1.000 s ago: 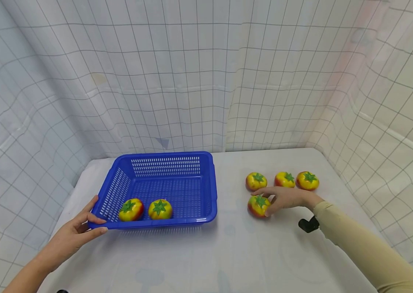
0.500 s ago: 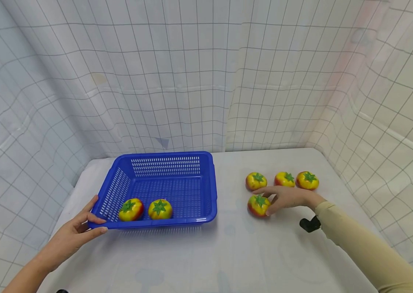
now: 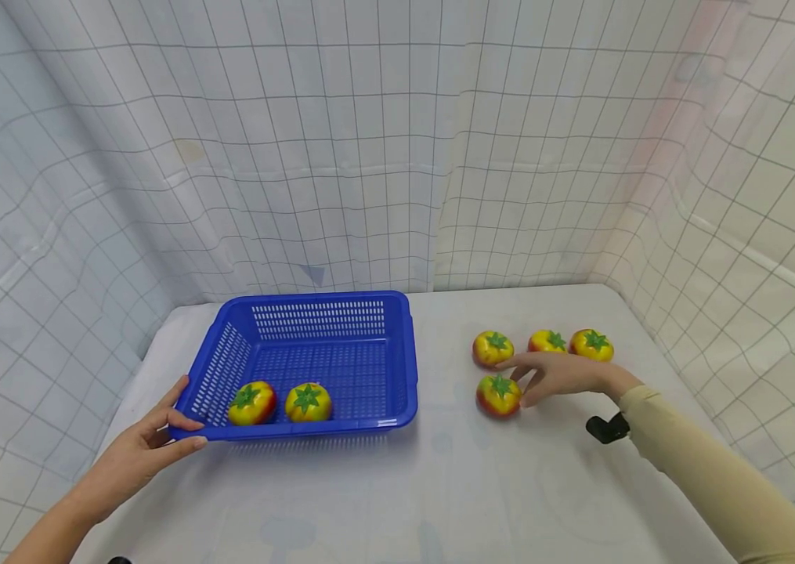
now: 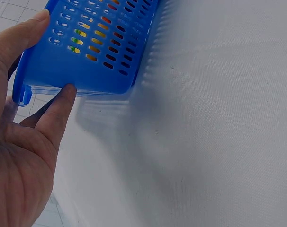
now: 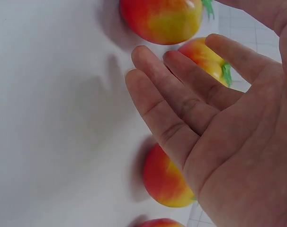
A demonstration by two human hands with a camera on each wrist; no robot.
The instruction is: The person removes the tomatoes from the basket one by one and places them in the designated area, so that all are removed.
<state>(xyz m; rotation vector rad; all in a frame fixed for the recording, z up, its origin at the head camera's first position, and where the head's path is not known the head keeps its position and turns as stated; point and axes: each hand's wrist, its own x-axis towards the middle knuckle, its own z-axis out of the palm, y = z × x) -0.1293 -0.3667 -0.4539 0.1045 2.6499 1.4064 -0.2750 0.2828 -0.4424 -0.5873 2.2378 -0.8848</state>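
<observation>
At far left, the person's left hand (image 3: pixel 132 454) grips the near left corner of a blue basket (image 3: pixel 362 425), thumb and fingers pinching its smooth, rolled rim. The basket looks like glossy moulded plastic, a rounded rectangle with flaring walls pierced by rows of slots; the left wrist view shows these as small, round-ended ovals, with yellow, red and green showing through. Along its near wall sit a left fruit (image 3: pixel 252 404) and, just beside it, a second fruit (image 3: pixel 308 403), both squat, shiny and yellow blushed with red, each capped by a green, star-shaped calyx.

Right of the basket, on a finely woven white cloth (image 3: pixel 369 501), lies the near fruit (image 3: pixel 499 396) of the same form. Behind it stands the back fruit (image 3: pixel 493 349), then the middle fruit (image 3: pixel 547 343), partly hidden, and the end fruit (image 3: pixel 591 345).

The right hand (image 3: pixel 566 374) hovers with loosely extended, slightly bent fingers around the near fruit's right side, holding nothing; whether a fingertip touches its skin cannot be told. A beige, softly creased sleeve (image 3: pixel 714 470) covers that forearm.
</observation>
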